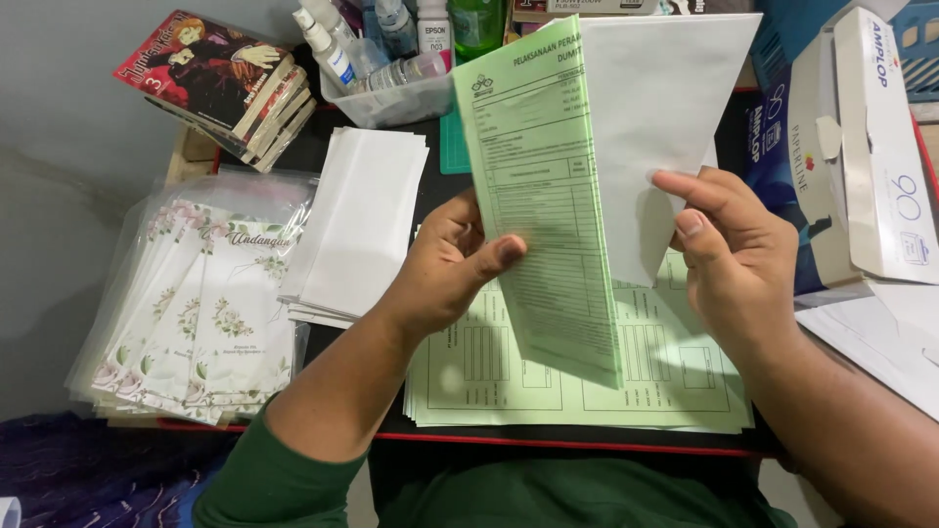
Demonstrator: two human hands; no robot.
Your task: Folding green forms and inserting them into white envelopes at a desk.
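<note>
Holding a folded green form [553, 215] upright above the near edge of the surface [587, 438], the left hand [445, 269] had its grip clenched on the sheet, thumb across the printed face and fingers behind. The right hand [729, 259] pinched the lower edge of a white envelope [665, 127], thumb and forefinger closed on the paper just beside the form's right side. Form and envelope touched along that side, both tilted slightly away from the person.

Under the hands, a stack of green forms [675, 376] lay flat along the near edge. Toward the left edge sat a fan of floral cards in clear sleeves [210, 318], and just beyond them a pile of white envelopes [357, 225].

Judging from this, the paper would handle best with the fold kept crisp and the envelope's mouth spread wide, so thin sheets did not buckle or catch on a corner.

Farther back, a clear tub of small bottles [391, 68] stood near the far edge, a stack of comic books [225, 83] at the far left corner, and an open cardboard box [861, 147] by the right edge.
</note>
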